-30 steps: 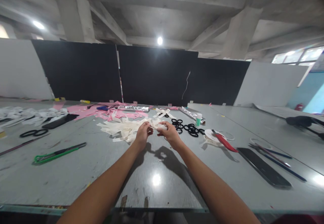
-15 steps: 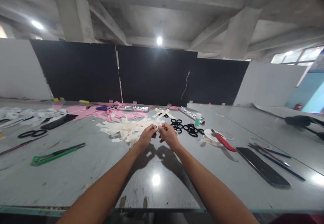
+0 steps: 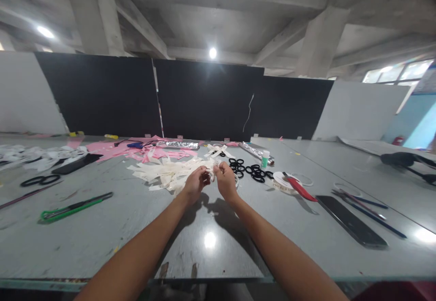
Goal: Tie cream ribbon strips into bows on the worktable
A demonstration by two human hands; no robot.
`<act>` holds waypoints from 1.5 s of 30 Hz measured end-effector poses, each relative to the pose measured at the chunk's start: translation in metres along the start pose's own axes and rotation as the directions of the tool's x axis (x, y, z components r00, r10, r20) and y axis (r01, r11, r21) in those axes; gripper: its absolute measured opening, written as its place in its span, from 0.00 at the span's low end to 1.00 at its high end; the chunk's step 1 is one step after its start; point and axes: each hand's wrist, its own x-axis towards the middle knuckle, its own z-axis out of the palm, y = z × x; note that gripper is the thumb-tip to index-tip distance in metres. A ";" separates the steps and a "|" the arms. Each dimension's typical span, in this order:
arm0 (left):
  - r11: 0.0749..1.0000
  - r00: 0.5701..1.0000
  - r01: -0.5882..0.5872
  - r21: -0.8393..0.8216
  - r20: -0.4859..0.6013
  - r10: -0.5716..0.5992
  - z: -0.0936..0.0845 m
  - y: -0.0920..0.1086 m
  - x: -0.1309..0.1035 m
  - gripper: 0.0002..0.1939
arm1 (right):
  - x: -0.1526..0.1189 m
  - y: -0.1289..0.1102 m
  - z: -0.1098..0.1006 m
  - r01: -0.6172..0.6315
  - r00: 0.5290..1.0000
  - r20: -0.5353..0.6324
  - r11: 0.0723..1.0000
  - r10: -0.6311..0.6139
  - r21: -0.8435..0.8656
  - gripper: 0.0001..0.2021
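My left hand (image 3: 196, 182) is closed in a pinch, just in front of a heap of cream fabric strips (image 3: 163, 172). Facing it, my right hand (image 3: 225, 181) pinches too, with the thumb raised along the forefinger. A small whitish strip (image 3: 212, 173) shows between the fingertips of both hands; most of it is hidden by the fingers. Several black rings (image 3: 256, 172) lie in a cluster beyond and to the right of my right hand. Behind the hands, crossed cream strips (image 3: 217, 150) rest on the table.
To the right are a green-and-white glue stick (image 3: 265, 160), a ribbon roll (image 3: 283, 182), red-handled cutter (image 3: 301, 189) and black phone (image 3: 351, 221). A green cutter (image 3: 75, 207) and black-handled scissors (image 3: 41, 180) lie left. Pink scraps (image 3: 112, 149) spread toward the black panel (image 3: 207, 101).
My hands have parted slightly, and more of the whitish strip shows between them. My right thumb has lifted. The whole view has shifted a little; objects on the table stay put.
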 end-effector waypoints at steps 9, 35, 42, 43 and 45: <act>0.991 0.999 -0.042 0.131 0.005 0.042 -0.003 0.004 0.001 0.11 | 0.003 0.009 -0.004 -0.143 0.974 0.185 0.987 0.128 0.073 0.10; 0.864 0.993 -0.077 0.497 -0.041 0.112 -0.014 0.001 0.003 0.13 | 0.015 0.004 -0.029 0.363 0.917 0.295 0.869 -0.269 -0.336 0.04; 0.953 0.997 0.063 0.298 -0.063 -0.046 -0.008 0.005 -0.002 0.13 | 0.011 0.006 -0.026 0.260 0.956 0.218 0.911 -0.196 -0.321 0.08; 0.956 0.997 0.069 0.286 -0.053 -0.056 -0.008 0.005 -0.002 0.13 | 0.011 0.006 -0.026 0.235 0.963 0.205 0.919 -0.175 -0.317 0.09; 0.954 0.996 0.083 0.289 -0.041 -0.074 -0.008 0.005 -0.002 0.12 | 0.010 0.006 -0.025 0.201 0.971 0.191 0.931 -0.147 -0.304 0.09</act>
